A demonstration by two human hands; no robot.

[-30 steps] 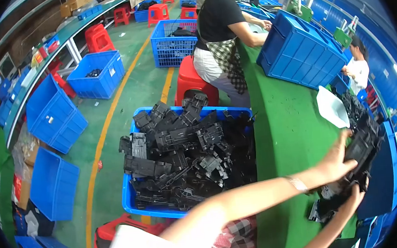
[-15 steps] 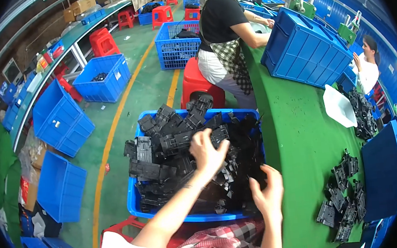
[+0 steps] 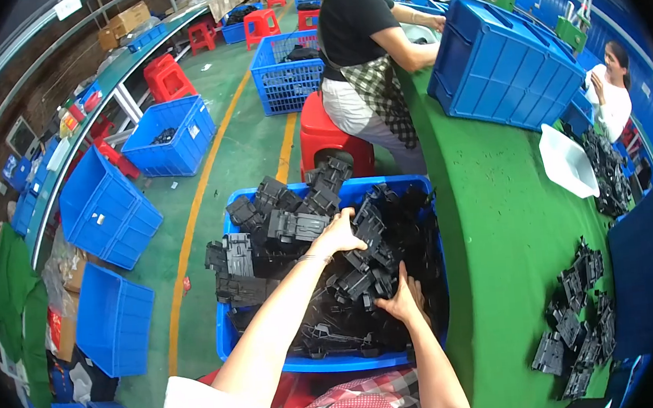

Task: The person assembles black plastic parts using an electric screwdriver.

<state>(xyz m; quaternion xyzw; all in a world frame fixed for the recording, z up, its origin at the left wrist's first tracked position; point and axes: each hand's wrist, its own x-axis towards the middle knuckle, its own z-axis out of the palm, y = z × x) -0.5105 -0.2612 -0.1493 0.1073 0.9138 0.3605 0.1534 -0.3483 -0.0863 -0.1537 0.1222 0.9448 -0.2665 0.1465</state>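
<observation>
Two bare hands at a parts crate, seen from above. The left hand point(image 3: 337, 236) and the right hand point(image 3: 403, 300) bear on a cluster of black plastic parts point(image 3: 370, 254), the left on its far-left side and the right at its near-right end. Thumb and fingers are partly spread about the parts; some fingertips are hidden, so whether either grip is closed cannot be told. The cluster lies over the heap of similar parts point(image 3: 241, 289) filling the blue crate point(image 3: 333, 364), which stands just left of the green-covered table point(image 3: 494, 251). A smaller pile of black parts point(image 3: 578, 329) rests at the table's near right; beyond it, toward the far right, are a white tray point(image 3: 567, 161) and further dark parts point(image 3: 607, 172) beside it. A large blue box point(image 3: 501, 64) stands farther along the table. At the far side, a co-worker in a dark top point(image 3: 357, 19) sits on a red stool point(image 3: 325, 138); another person in white point(image 3: 611, 101) is at far right. To the left, blue bins point(image 3: 115, 319) stand beyond a yellow floor line point(image 3: 190, 243).
</observation>
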